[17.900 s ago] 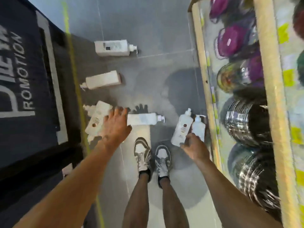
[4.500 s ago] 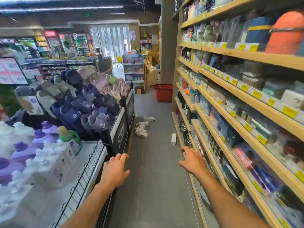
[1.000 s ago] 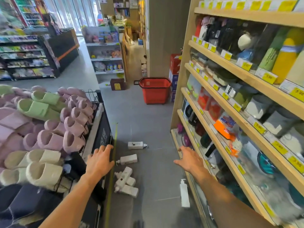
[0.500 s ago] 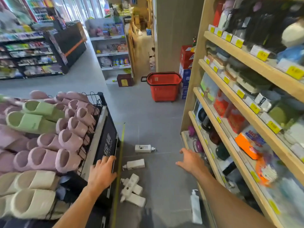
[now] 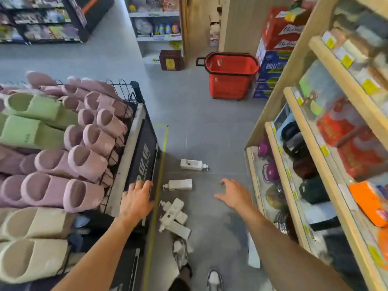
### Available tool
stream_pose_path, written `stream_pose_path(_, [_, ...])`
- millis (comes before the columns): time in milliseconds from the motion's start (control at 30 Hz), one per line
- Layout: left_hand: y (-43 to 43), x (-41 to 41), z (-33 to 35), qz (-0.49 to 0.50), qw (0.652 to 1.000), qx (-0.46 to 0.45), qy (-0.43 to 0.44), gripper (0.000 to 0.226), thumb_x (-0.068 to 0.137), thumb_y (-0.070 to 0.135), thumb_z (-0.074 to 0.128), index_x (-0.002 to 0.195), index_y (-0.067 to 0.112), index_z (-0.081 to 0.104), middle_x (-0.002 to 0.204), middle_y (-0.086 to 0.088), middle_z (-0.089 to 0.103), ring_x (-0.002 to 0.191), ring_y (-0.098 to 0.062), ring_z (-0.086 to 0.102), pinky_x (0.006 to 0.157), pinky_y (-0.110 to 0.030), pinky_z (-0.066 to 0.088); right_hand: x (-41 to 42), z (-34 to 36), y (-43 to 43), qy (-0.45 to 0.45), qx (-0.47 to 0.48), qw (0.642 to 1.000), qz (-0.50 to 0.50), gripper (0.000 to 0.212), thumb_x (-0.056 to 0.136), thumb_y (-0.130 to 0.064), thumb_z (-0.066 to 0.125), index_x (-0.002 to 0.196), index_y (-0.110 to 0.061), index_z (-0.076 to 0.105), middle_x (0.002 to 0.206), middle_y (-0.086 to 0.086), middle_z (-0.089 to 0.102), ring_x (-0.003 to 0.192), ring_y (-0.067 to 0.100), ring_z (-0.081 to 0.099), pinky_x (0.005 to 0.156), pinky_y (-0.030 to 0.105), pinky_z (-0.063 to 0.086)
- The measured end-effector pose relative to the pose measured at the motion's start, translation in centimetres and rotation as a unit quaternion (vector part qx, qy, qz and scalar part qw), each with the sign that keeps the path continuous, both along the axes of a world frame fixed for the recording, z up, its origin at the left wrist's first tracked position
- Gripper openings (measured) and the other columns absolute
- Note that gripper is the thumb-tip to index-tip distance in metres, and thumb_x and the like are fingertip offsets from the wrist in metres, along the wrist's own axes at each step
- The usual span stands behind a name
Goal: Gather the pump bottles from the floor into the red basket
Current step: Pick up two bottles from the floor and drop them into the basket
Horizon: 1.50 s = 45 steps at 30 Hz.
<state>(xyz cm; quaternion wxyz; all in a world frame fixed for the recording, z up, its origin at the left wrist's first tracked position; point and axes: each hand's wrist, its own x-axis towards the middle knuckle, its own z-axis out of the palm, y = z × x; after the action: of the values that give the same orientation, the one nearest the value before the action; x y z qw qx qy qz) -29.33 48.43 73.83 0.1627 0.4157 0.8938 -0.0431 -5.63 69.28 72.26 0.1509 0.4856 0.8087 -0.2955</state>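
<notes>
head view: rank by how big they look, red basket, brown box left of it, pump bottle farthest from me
1. red basket, clearly largest
2. brown box
3. farthest pump bottle; it looks longer than the box but much thinner, so these two are close

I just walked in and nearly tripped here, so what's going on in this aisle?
A person stands over white pump bottles lying scattered on the floor, meant for the red basket further up the aisle. Nothing is picked up yet: the left hand is open by the edge of the slipper rack, the right hand open and reaching forward above the floor. No bottle shows in the basket.
</notes>
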Motion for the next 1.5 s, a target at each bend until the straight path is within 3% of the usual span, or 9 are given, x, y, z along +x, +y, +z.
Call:
stream_pose_path(200, [3.1,-3.5,-6.6,0.013,0.997,-0.026,-0.065,0.061,0.088,0.041,0.069,0.141,0.024,0.043,0.141,-0.004,0.046,0.133,-0.031,0.041,0.102,-0.048,0.043,-2.4,-7.1,-1.4,-0.068,-0.051,0.996,0.0,0.06,0.086,-0.054,0.073,0.136,-0.025,0.055,0.138,0.004,0.056,0.128,0.028,0.054,0.099,0.038,0.047])
stream_pose_path(367, [2.3,-5.2,-17.2,0.062,0.986,-0.079,-0.134,0.055,0.09,0.038,0.065,0.139,0.025,0.043,0.138,-0.005,0.047,0.13,-0.033,0.042,0.1,-0.05,0.043,-5.1,-16.3,-2.5,-0.116,-0.115,0.987,0.017,0.062,0.086,-0.053,0.071,0.139,-0.025,0.055,0.137,0.005,0.058,0.129,0.028,0.053,0.101,0.039,0.047])
stream_pose_path(633, [0.9,-7.0,-41.4,0.171,0.952,-0.132,-0.217,0.063,0.087,0.03,0.069,0.145,0.021,0.043,0.141,-0.011,0.047,0.13,-0.036,0.043,0.103,-0.047,0.04,-10.1,-40.0,-6.5,-0.167,-0.188,0.959,0.133,0.048,0.092,-0.045,0.061,0.135,-0.024,0.059,0.138,0.003,0.057,0.127,0.028,0.054,0.102,0.038,0.047])
stream_pose_path(767, [1.7,-8.0,-53.7,0.153,0.959,-0.115,-0.21,0.065,0.085,0.032,0.076,0.141,0.017,0.048,0.14,-0.013,0.05,0.129,-0.036,0.043,0.101,-0.048,0.042,-12.5,-52.7,-8.0,-0.153,-0.193,0.955,0.167,0.049,0.092,-0.043,0.065,0.135,-0.021,0.057,0.138,0.003,0.054,0.127,0.027,0.053,0.104,0.041,0.047])
stream_pose_path(867, [3.0,-8.4,-62.7,0.135,0.964,-0.112,-0.2,0.081,0.081,0.044,0.079,0.147,0.015,0.041,0.145,-0.014,0.046,0.132,-0.036,0.042,0.104,-0.049,0.039,-13.9,-61.4,-9.0,-0.144,-0.2,0.952,0.181,0.053,0.094,-0.042,0.065,0.139,-0.018,0.051,0.135,0.007,0.053,0.126,0.029,0.05,0.102,0.043,0.047])
stream_pose_path(1033, [6.2,-7.4,-74.5,0.14,0.964,-0.109,-0.197,0.118,0.072,0.059,0.081,0.158,0.013,0.014,0.152,-0.018,0.034,0.139,-0.04,0.035,0.112,-0.05,0.031,-16.8,-73.0,-12.3,-0.103,-0.191,0.955,0.201,0.072,0.09,-0.039,0.068,0.148,-0.011,0.035,0.143,0.012,0.048,0.132,0.032,0.046,0.103,0.044,0.043])
stream_pose_path(1200, [6.5,-6.9,-79.0,0.112,0.99,-0.056,-0.063,0.1,0.069,0.051,0.083,0.144,0.013,0.03,0.13,-0.019,0.049,0.11,-0.037,0.055,0.092,-0.049,0.051,-18.6,-79.5,-16.3,-0.09,-0.156,0.972,0.149,0.097,0.08,-0.035,0.078,0.157,-0.014,0.024,0.149,0.011,0.042,0.133,0.034,0.044,0.112,0.045,0.038])
stream_pose_path(1367, [7.0,-8.4,-77.7,0.071,0.992,-0.056,-0.086,0.093,0.08,0.049,0.074,0.148,0.011,0.023,0.135,-0.014,0.045,0.11,-0.032,0.056,0.082,-0.044,0.052,-20.3,-80.9,-16.4,-0.113,-0.13,0.978,0.12,0.101,0.077,-0.027,0.081,0.156,-0.019,0.02,0.15,0.009,0.045,0.131,0.035,0.05,0.108,0.049,0.042])
stream_pose_path(1500, [7.2,-9.4,-73.3,0.089,0.99,-0.023,-0.104,0.088,0.075,0.043,0.077,0.144,0.012,0.031,0.13,-0.011,0.05,0.109,-0.033,0.058,0.077,-0.044,0.051,-19.5,-76.9,-13.9,-0.119,-0.167,0.971,0.12,0.095,0.071,-0.043,0.084,0.146,-0.024,0.028,0.139,0.002,0.053,0.118,0.032,0.06,0.092,0.045,0.051])
